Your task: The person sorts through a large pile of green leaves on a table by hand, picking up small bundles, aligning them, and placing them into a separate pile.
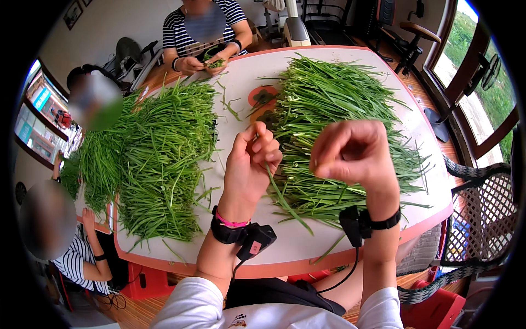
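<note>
Between the curled fingers of my left hand [253,156] is a single garlic chive [287,205], its flat green blade hanging down to the right over the table. My right hand [356,151] is raised beside it, thumb and fingertips pinched together. Whatever the pinch may hold is too small to make out. Behind and below my right hand lies a thick heap of garlic chives [334,90], many with pale ends toward the left. A second broad heap of chives [164,148] covers the table's left side, apart from my left hand.
The white table [222,244] has a pink rim, with loose blades between the heaps. Across it, a person in stripes [238,24] handles a small green bunch. Two more people sit at the left. A woven chair [482,214] stands at right, red stools [148,279] below.
</note>
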The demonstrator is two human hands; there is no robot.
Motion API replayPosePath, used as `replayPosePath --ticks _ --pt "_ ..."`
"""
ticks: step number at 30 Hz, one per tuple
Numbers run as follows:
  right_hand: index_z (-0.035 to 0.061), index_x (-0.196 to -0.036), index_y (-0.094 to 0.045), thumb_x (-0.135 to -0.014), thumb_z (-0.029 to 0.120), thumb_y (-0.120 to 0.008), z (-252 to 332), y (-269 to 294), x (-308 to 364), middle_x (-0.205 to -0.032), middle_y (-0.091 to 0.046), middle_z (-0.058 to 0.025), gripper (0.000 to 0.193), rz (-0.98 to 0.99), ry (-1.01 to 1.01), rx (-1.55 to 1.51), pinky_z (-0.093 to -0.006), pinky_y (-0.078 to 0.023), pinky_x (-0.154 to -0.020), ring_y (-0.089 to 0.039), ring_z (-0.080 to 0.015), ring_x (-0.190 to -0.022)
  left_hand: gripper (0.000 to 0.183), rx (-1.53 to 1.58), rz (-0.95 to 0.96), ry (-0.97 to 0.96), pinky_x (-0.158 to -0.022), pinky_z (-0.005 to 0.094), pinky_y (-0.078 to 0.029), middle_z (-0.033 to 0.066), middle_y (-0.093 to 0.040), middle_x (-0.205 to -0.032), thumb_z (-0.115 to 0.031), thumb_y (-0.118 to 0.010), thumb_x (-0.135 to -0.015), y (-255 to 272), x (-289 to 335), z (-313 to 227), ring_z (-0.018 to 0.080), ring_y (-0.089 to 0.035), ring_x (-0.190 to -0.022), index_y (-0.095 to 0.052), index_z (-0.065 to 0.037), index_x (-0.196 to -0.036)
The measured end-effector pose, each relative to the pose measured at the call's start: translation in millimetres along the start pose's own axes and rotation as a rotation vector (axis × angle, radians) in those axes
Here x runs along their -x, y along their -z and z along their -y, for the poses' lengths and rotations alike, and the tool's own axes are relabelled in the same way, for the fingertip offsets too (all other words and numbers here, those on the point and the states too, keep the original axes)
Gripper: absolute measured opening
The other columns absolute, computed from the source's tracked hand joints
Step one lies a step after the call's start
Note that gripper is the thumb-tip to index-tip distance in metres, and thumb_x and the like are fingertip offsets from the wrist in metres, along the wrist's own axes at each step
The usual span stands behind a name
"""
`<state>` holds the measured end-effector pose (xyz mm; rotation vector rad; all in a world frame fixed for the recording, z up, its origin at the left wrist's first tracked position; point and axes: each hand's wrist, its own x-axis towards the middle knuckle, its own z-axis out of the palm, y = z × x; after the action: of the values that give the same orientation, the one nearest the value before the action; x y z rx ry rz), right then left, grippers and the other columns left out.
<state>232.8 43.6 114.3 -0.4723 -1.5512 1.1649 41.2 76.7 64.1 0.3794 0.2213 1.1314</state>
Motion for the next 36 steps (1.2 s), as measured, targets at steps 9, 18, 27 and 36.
replayPosePath --ticks 9,18,27,36 --pt "0.0197 -0.095 -0.066 -0.077 0.015 -0.068 62 -29 16 -0.088 -0.063 0.0031 0.019 1.290 -0.220 0.347 -0.0288 -0.040 -0.053 -0.062 -0.0182 -0.072 0.023 -0.190 0.073 -0.040 -0.058 0.0211 -0.040 -0.0065 -0.034 -0.065 -0.031 -0.053 -0.092 -6 5 2 0.0032 -0.033 -0.054 -0.054 -0.011 -0.104" --pt "0.0064 -0.077 -0.059 -0.060 0.019 -0.078 -47 -1 5 -0.075 -0.062 -0.0071 0.028 0.005 -0.336 1.516 -0.0378 -0.043 -0.058 -0.059 -0.0269 -0.067 0.021 -0.260 0.045 -0.074 -0.054 0.0189 -0.034 -0.0076 -0.033 -0.064 -0.031 -0.048 -0.094 -7 20 -1 0.0024 -0.030 -0.053 -0.054 -0.013 -0.103" --pt "0.0063 -0.073 -0.056 -0.069 0.010 -0.069 -59 3 2 -0.070 -0.060 -0.0098 0.014 -0.037 -0.313 1.495 -0.0418 -0.044 -0.056 -0.059 -0.0323 -0.065 0.022 -0.267 0.037 -0.063 -0.050 0.0170 -0.032 -0.0081 -0.033 -0.064 -0.031 -0.048 -0.095 -11 20 0 0.0012 -0.029 -0.053 -0.053 -0.011 -0.103" --pt "0.0036 -0.075 -0.054 -0.070 -0.006 -0.068 -22 -40 -8 -0.063 -0.055 0.0002 0.018 -0.389 -0.134 0.684 -0.0198 -0.031 -0.039 -0.042 -0.0033 -0.043 0.028 -0.741 -0.033 -0.356 -0.056 0.0167 -0.033 -0.0070 -0.046 -0.071 -0.028 -0.060 -0.088 -7 20 16 0.0012 -0.039 -0.063 -0.062 -0.003 -0.101"
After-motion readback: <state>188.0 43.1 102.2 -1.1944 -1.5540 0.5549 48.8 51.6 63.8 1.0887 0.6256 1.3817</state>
